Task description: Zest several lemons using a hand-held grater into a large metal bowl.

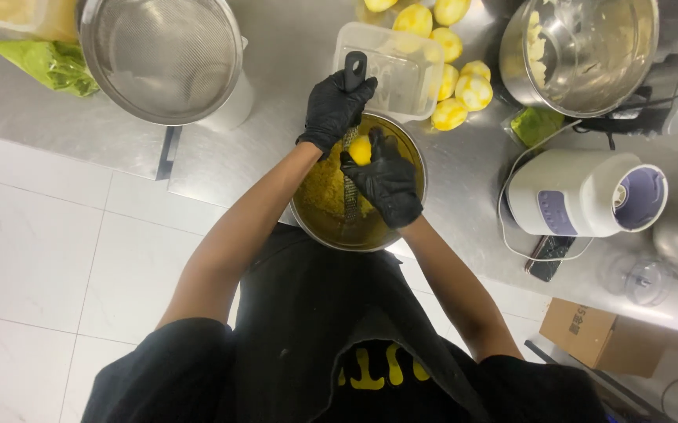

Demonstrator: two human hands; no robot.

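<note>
Both of my hands wear black gloves. My left hand [334, 106] grips the black handle of a long narrow grater [350, 184] that slants down into a metal bowl [411, 157] at the counter's near edge. My right hand [387, 184] holds a yellow lemon [361, 149] against the grater's blade. Yellow zest [323, 192] lies heaped on the left side of the bowl, under the grater.
Behind the bowl stand a clear plastic tub [390, 66] and several peeled pale lemons [464, 86]. A big metal sieve [162, 55] sits at the back left, a large steel bowl [582, 51] at the back right. A white appliance [582, 192] lies on its side; a cardboard box [601, 337] sits below.
</note>
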